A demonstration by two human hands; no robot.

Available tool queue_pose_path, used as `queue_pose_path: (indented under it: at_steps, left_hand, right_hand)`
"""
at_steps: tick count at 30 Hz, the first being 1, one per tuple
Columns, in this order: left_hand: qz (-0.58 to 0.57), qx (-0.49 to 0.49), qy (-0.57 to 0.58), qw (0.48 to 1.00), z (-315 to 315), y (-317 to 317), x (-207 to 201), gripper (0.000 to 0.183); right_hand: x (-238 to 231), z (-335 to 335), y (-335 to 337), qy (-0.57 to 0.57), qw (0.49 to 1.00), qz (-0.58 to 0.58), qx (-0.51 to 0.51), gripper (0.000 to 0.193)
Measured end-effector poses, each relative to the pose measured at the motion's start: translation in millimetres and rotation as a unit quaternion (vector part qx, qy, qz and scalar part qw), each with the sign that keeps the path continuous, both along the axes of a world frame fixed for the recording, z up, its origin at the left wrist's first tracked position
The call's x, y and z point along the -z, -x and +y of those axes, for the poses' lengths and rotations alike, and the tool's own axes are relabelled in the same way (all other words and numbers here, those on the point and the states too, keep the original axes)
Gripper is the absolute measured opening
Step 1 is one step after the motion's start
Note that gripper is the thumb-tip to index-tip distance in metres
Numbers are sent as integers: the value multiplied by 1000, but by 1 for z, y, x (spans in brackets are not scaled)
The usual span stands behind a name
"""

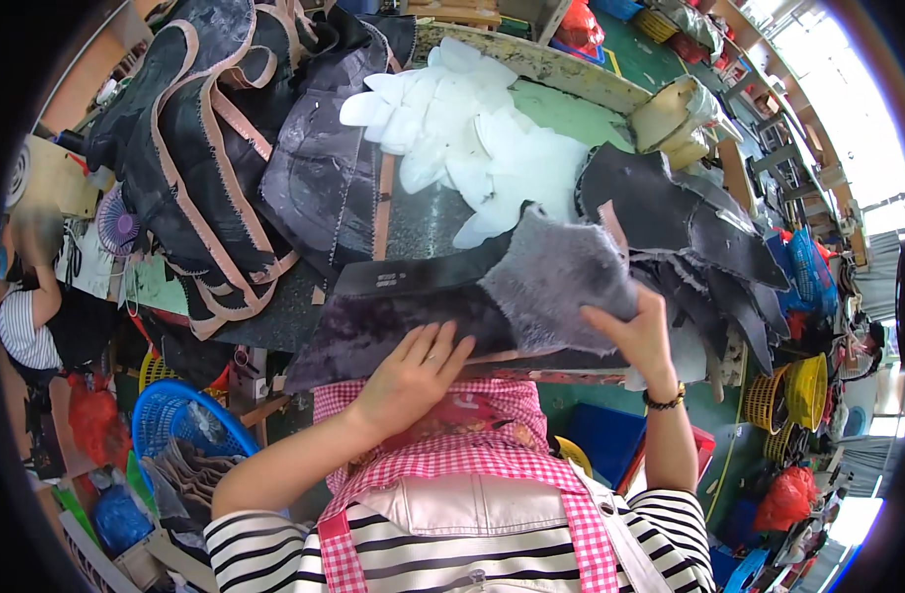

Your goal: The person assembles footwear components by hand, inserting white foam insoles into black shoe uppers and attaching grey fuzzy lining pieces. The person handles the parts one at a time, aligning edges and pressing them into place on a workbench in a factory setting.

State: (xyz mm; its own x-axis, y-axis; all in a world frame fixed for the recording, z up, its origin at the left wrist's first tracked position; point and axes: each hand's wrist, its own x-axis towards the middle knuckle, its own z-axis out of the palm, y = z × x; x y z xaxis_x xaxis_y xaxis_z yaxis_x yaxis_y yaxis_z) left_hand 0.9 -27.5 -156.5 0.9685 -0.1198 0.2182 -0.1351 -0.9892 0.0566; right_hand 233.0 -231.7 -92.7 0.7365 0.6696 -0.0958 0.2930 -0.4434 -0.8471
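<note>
A boot-upper-like piece of dark leather with dark purplish-grey pile [358, 326] lies across the near edge of the worktable. At its right end is a lighter grey fleecy section [546, 282]. My left hand [413, 381] rests on the dark pile with its fingers stretched out. My right hand [638, 336] grips the right edge of the fleecy section, thumb on top and the other fingers partly hidden by it. Just beyond lie overlapping white, translucent, leaf-shaped sheets [512, 148]. Near my right hand is a stack of cut black pieces [650, 203].
Large black pieces with tan zigzag-stitched strips [171, 158] are heaped at the left of the table. A blue basket [180, 415] with grey pieces stands below on the left. Yellow baskets [806, 390] sit on the floor at right. Another person [37, 321] is at far left.
</note>
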Motion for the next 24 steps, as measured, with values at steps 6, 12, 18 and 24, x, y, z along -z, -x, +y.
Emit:
queue_pose_path:
  at_steps: [6, 12, 18, 24]
  left_hand:
    - [333, -92, 334, 877, 24, 28, -58, 42]
    - [167, 111, 369, 907, 89, -94, -42, 66]
    - [195, -21, 435, 879, 63, -82, -53, 27]
    - [48, -222, 413, 882, 21, -57, -52, 22]
  right_hand:
    - [-2, 17, -10, 6, 929, -144, -342, 41]
    - [9, 23, -11, 64, 943, -39, -325, 53]
    - [0, 27, -12, 29, 906, -107, -408, 55]
    - [22, 41, -15, 119, 976, 9, -184, 32]
